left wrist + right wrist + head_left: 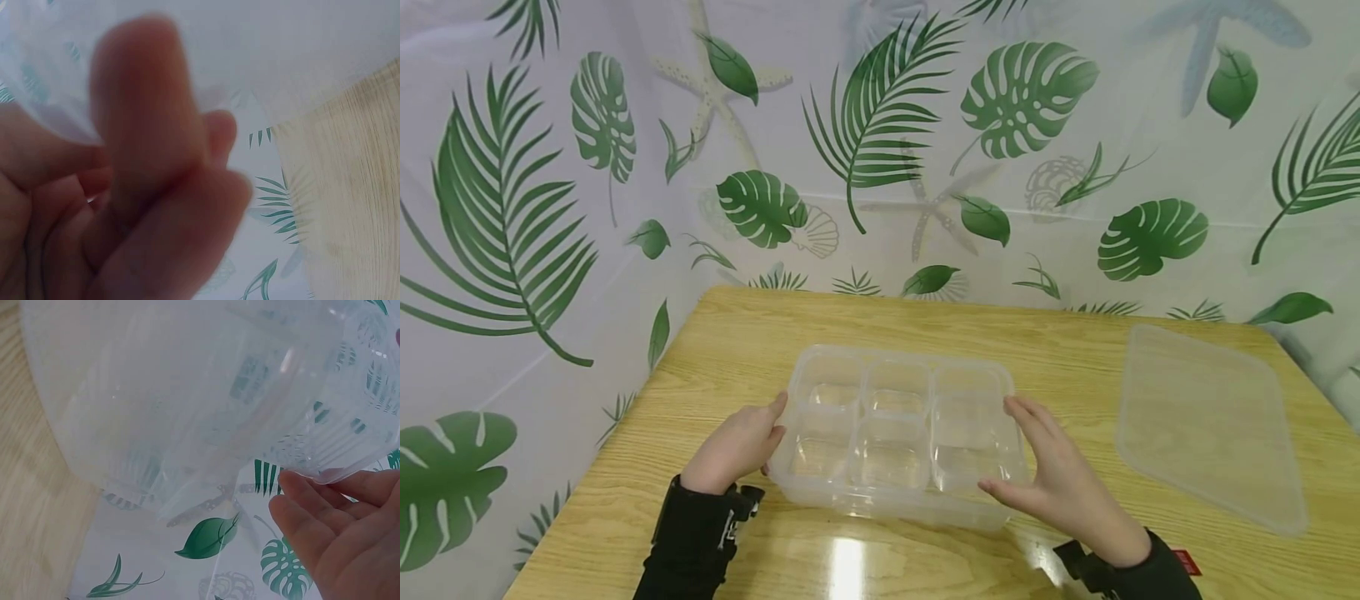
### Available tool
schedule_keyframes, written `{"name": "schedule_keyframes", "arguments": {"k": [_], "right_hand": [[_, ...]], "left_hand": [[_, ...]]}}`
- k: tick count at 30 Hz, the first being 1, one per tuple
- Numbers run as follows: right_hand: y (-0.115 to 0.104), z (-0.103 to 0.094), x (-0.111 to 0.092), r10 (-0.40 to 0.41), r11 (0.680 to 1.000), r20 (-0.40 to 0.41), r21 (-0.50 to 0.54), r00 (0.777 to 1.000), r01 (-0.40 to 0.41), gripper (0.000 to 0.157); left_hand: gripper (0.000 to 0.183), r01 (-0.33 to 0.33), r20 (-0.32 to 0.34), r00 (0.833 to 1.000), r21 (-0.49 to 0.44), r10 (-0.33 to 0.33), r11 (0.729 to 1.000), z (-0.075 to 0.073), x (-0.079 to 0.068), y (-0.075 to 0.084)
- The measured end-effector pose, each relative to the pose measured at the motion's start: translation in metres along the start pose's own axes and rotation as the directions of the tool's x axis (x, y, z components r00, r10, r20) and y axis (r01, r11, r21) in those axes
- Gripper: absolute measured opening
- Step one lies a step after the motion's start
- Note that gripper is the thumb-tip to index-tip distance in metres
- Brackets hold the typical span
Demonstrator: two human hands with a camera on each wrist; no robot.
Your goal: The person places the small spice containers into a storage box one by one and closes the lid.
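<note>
A clear plastic divided food container (895, 500) lies lengthwise in front of me in the head view, open at the top. Thin walls split it into several compartments, a longer one at the right. My left hand (737, 446) grips its left end, thumb along the rim; in the left wrist view that hand's fingers (147, 94) bend up against the plastic. At the other end, my right hand (1060, 475) holds the right side, fingertips at the rim and thumb spread toward the front corner. The right wrist view shows its fingers (312, 512) at the container's edge.
A flat translucent lid (1210, 425) lies on the wooden table (737, 333) to the right. Behind and at the left hangs a white leaf-patterned sheet (910, 275). A small red tag (1187, 562) shows beside the right sleeve.
</note>
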State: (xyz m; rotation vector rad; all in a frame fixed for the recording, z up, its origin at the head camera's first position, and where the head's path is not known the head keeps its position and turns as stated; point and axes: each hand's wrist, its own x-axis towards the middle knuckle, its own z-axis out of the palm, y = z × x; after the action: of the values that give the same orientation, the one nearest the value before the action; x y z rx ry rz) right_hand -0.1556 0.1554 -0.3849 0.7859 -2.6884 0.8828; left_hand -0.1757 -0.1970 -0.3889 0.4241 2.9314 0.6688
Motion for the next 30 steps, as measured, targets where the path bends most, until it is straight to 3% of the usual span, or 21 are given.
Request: {"name": "schedule_keyframes", "arguments": {"k": [9, 30], "right_hand": [[0.0009, 0.0013, -0.0002, 0.044, 0.999, 0.125, 0.018, 0.991, -0.047, 0.085], [0.0045, 0.0037, 0.0021, 0.119, 0.993, 0.264, -0.059, 0.957, -0.107, 0.085]], "left_hand": [[0.047, 0.001, 0.001, 1.000, -0.014, -0.001, 1.000, 0.0000, 0.0004, -0.0005], [0.048, 0.013, 0.005, 1.000, -0.023, -0.013, 1.000, 0.0006, -0.0003, -0.0003]]}}
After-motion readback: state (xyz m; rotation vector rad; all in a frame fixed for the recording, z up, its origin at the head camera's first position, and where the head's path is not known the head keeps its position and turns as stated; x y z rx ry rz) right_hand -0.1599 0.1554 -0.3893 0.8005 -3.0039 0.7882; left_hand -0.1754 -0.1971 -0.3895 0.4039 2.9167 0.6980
